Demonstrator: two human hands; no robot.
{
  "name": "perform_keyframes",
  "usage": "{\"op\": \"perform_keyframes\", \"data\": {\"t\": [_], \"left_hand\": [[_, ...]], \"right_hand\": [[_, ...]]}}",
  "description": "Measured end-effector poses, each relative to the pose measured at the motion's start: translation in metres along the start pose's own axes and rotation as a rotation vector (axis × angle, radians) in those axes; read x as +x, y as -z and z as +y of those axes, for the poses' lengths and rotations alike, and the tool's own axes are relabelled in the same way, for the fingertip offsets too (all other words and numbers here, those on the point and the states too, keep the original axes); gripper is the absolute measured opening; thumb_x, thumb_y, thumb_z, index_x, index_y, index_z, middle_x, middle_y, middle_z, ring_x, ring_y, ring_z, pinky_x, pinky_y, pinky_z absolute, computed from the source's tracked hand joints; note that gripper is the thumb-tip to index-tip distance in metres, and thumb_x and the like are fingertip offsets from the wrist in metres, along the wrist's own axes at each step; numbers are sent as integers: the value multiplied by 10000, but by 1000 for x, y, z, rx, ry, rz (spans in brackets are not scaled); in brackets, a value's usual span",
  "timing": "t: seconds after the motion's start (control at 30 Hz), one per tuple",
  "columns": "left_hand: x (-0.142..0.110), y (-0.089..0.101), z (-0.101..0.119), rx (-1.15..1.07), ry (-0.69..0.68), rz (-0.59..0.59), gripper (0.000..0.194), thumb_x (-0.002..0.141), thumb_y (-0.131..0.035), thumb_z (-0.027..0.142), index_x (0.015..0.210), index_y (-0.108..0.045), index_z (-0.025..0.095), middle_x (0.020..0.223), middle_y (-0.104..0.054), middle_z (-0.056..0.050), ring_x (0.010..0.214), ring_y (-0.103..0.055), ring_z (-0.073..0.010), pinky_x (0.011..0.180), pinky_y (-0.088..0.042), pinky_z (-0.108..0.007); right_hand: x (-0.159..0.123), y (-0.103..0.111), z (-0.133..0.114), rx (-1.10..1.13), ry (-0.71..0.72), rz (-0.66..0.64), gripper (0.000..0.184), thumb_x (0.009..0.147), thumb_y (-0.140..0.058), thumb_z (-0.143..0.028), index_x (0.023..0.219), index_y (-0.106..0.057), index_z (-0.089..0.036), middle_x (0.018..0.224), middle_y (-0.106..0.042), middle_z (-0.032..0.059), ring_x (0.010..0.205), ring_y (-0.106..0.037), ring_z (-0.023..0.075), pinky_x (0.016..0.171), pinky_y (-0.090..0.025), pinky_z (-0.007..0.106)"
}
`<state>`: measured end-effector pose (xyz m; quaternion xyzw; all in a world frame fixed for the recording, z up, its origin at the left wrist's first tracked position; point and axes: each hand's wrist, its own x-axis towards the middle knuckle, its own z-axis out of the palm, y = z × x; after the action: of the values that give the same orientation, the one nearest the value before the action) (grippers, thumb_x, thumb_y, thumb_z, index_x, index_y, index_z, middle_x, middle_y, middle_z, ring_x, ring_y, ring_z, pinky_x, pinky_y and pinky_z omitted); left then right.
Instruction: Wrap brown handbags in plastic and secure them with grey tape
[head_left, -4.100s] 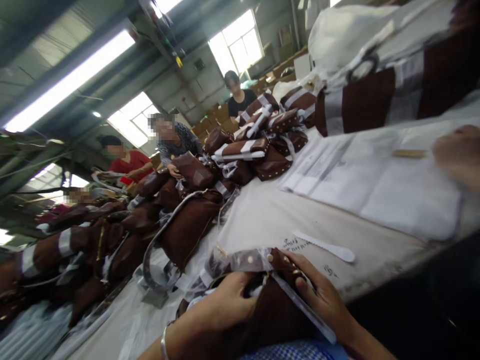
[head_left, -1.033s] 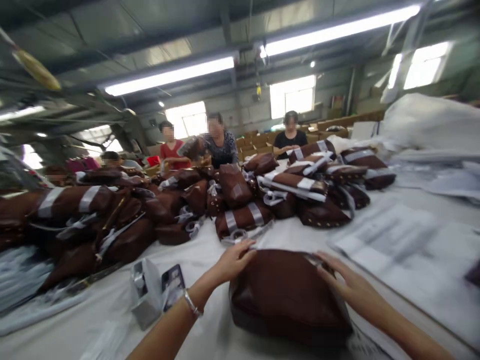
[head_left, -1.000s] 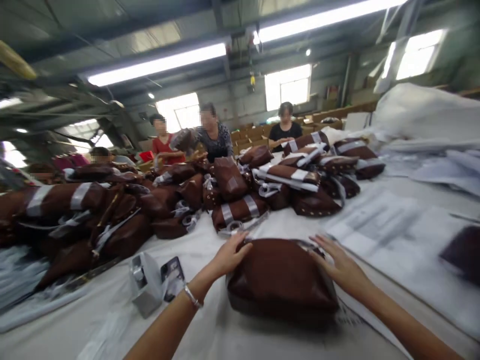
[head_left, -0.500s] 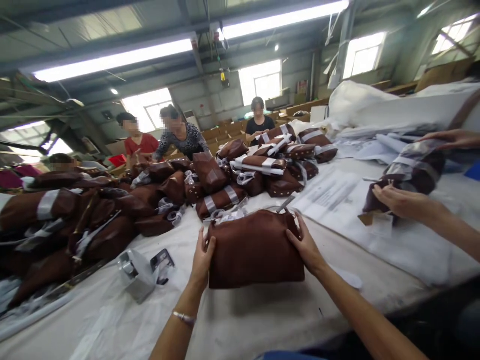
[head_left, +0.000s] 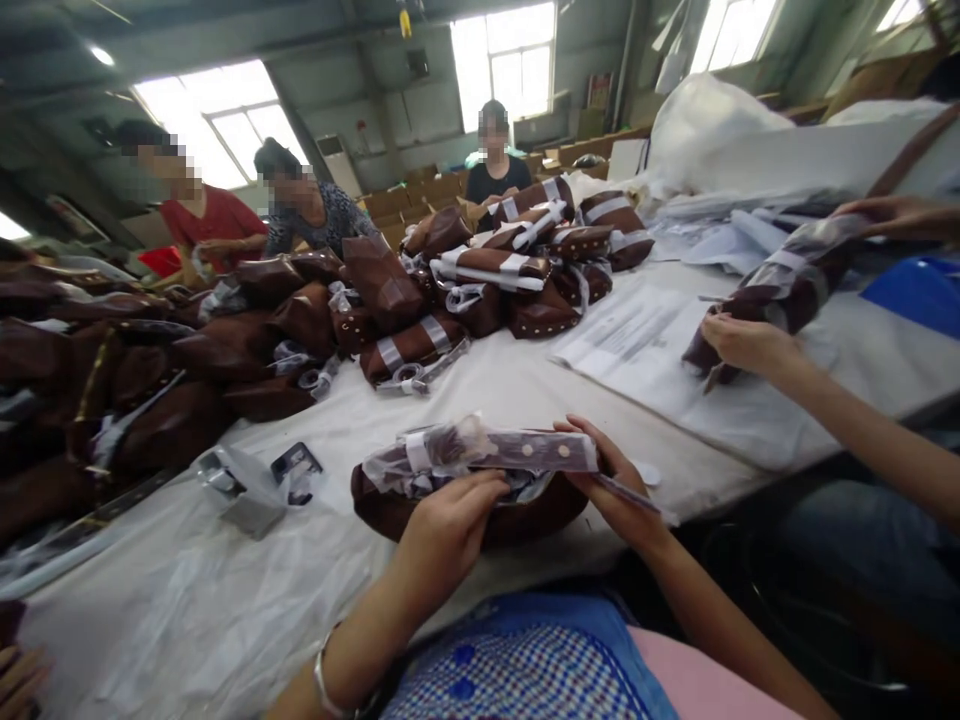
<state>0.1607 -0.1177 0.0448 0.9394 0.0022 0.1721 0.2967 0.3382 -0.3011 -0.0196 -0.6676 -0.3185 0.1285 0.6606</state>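
A brown leather handbag (head_left: 536, 518) lies in front of me with its opening turned up. My left hand (head_left: 450, 525) curls over the near rim, fingertips at the opening. At the bag's right end, my right hand (head_left: 611, 485) grips the side, and a thin flat tag or strip juts out beside its palm. Across the top runs a plastic-wrapped strap (head_left: 529, 452) with pale round studs. Crumpled clear plastic shows inside the opening; what lies deeper is hidden.
Brown handbags (head_left: 382, 285) are heaped along the far side. A grey tape dispenser (head_left: 240, 490) and a dark flat item (head_left: 298, 470) sit to the left. On the right, a co-worker's hands (head_left: 757, 345) hold another wrapped bag, near a blue sheet (head_left: 919, 295). Several people stand beyond.
The bag has gone from upright, its plain face toward me, to lying lower with its opening up. My left hand has moved from its left side to the near rim. The view has tilted down.
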Motion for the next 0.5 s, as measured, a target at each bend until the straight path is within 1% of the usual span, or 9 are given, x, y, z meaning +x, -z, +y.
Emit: {"op": "perform_keyframes", "data": {"t": [0.03,0.1,0.13,0.2,0.3,0.37,0.43,0.5], "left_hand": [[11,-4,-2,3,43,-62,380,917,-451,86,1174,-690,232,1227,-706,-87,1115,-678,-236,997,-527,-357],[33,-13,-8,7,111,-149,373,867,-499,71,1146,-693,223,1156,-730,-105,1059,-696,-277,974,-532,-410],[43,-18,-12,3,136,-169,350,833,-559,82,1124,-695,222,1108,-741,-109,1026,-701,-296,962,-532,-427],[57,-24,-16,-15,160,-167,325,760,-671,105,1063,-698,221,1034,-749,-114,995,-698,-321,971,-517,-446],[65,-29,-17,-32,154,-158,319,724,-727,137,1029,-687,219,1035,-739,-124,1007,-686,-325,1004,-491,-444],[66,-30,-17,-45,146,-175,359,717,-757,183,1066,-678,220,1098,-724,-137,1053,-669,-338,1028,-471,-456],[67,-30,-16,-105,135,-198,400,705,-778,221,1092,-677,221,1161,-707,-140,1109,-641,-353,1066,-436,-472],[69,-30,-16,-165,128,-210,348,715,-759,229,1056,-692,223,1160,-711,-128,1117,-630,-349,1083,-415,-468]], "right_hand": [[0,0,1,-3,6,5,600,859,-715,-470,1385,-502,-276,1385,-606,72,1298,-543,287,1123,-422,448],[1,1,3,-11,14,13,572,872,-692,-478,1376,-517,-271,1382,-610,64,1299,-541,291,1121,-426,443],[1,1,5,-15,19,15,567,875,-684,-485,1375,-523,-271,1381,-611,58,1297,-543,294,1122,-424,444],[2,0,8,-20,32,14,563,882,-668,-497,1379,-527,-272,1387,-605,47,1293,-544,299,1132,-411,449],[3,-2,12,-3,63,-3,572,891,-650,-510,1395,-516,-274,1413,-583,39,1315,-524,296,1144,-396,443],[3,-2,13,18,74,-19,584,893,-641,-527,1403,-508,-276,1417,-580,44,1326,-513,295,1140,-401,440],[3,-1,13,29,77,-28,596,889,-635,-559,1399,-514,-275,1406,-589,51,1321,-517,299,1139,-401,444],[3,0,12,50,78,-36,616,881,-633,-591,1395,-519,-271,1391,-600,59,1308,-529,304,1136,-404,446]]}}
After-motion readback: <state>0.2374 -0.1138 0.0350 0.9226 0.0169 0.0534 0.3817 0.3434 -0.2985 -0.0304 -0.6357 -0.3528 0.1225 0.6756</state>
